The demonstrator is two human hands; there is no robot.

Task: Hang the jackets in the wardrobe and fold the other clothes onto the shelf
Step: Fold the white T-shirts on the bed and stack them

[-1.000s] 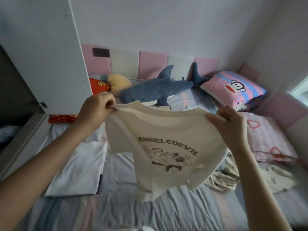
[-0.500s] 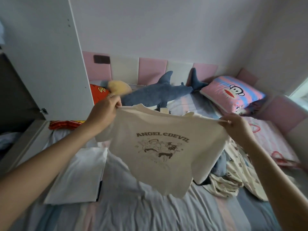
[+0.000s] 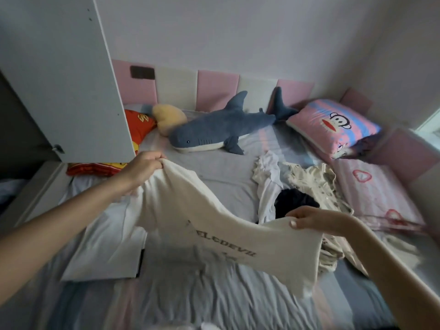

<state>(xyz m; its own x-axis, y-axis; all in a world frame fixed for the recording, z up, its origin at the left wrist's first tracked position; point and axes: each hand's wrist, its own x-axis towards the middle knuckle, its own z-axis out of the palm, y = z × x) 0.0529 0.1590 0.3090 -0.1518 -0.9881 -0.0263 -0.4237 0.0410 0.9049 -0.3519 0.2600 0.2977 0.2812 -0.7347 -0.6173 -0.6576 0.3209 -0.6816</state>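
A cream T-shirt (image 3: 214, 225) with dark printed letters stretches low over the bed (image 3: 214, 301), slanting from upper left to lower right. My left hand (image 3: 145, 165) grips one shoulder of it near the wardrobe door. My right hand (image 3: 309, 219) pinches the other shoulder, lower and nearer to me. A folded white garment (image 3: 104, 246) lies flat on the bed at the left, partly under the shirt. A heap of unfolded clothes (image 3: 304, 184), white, cream and black, lies on the right of the bed.
An open white wardrobe door (image 3: 62, 75) juts over the bed at the left. A blue plush shark (image 3: 214, 129), a yellow plush (image 3: 170, 117), a red cushion (image 3: 138, 125) and a pink monkey pillow (image 3: 333, 127) line the head end.
The shirt, held up facing me before, has dropped toward the bed and swung flat. My right hand moved down and nearer; my left hand sank slightly.
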